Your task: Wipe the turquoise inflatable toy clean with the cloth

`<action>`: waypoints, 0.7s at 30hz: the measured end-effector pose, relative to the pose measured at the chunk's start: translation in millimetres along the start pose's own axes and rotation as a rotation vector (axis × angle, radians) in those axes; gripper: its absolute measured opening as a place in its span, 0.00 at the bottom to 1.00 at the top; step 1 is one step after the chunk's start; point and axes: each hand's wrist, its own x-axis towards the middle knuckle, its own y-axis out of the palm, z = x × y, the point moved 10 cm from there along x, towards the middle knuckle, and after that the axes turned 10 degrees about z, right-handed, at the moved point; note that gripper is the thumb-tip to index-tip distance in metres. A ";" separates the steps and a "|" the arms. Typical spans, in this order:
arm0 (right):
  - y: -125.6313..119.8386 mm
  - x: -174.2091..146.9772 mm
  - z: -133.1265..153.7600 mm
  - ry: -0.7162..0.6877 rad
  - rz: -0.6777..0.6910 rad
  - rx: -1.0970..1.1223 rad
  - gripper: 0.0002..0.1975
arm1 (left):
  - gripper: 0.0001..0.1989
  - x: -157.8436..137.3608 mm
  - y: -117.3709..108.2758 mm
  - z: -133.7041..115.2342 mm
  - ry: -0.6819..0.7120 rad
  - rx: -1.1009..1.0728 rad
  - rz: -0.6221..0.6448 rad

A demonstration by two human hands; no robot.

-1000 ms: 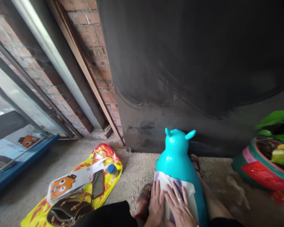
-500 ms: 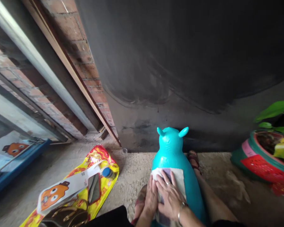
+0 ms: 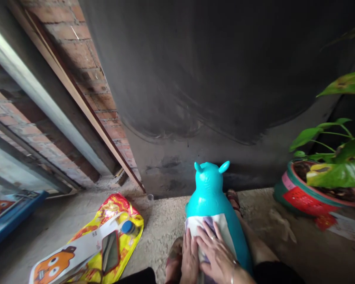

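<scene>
A turquoise inflatable animal point(image 3: 207, 197) with two ears stands on the floor between my legs, its head toward the dark wall. Over its back lies a white and purple cloth point(image 3: 226, 228). My left hand point(image 3: 189, 256) rests flat on the left side of the cloth, fingers stretched forward. Beside it, my right hand point(image 3: 215, 250) presses flat on the cloth with fingers spread; a ring and a bracelet show on it. The cloth's lower part is hidden under my hands and the frame's edge.
Left on the floor, a yellow and red plastic bag point(image 3: 130, 252) carries a phone point(image 3: 110, 251), a blue-capped bottle point(image 3: 128, 227) and a card with an orange cartoon face point(image 3: 55, 264). A blue tray point(image 3: 17, 221) is farther left. A potted plant point(image 3: 310, 197) stands at right, near the dark wall panel point(image 3: 195, 79).
The camera view has turned slightly right, so the bag shifts left and more of the plant shows. Both hands stay flat on the cloth, lower in view.
</scene>
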 end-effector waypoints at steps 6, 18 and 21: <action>21.7 -70.2 8.3 -0.095 -0.348 -0.522 0.18 | 0.30 -23.5 23.7 15.1 0.024 0.472 -0.312; 26.7 -22.2 -86.4 0.826 -0.500 -0.108 0.29 | 0.32 29.8 -2.8 -22.6 -0.086 0.580 -0.188; 0.4 8.0 -114.5 0.832 -0.371 0.008 0.30 | 0.32 47.3 -14.0 -62.2 -0.021 0.533 -0.184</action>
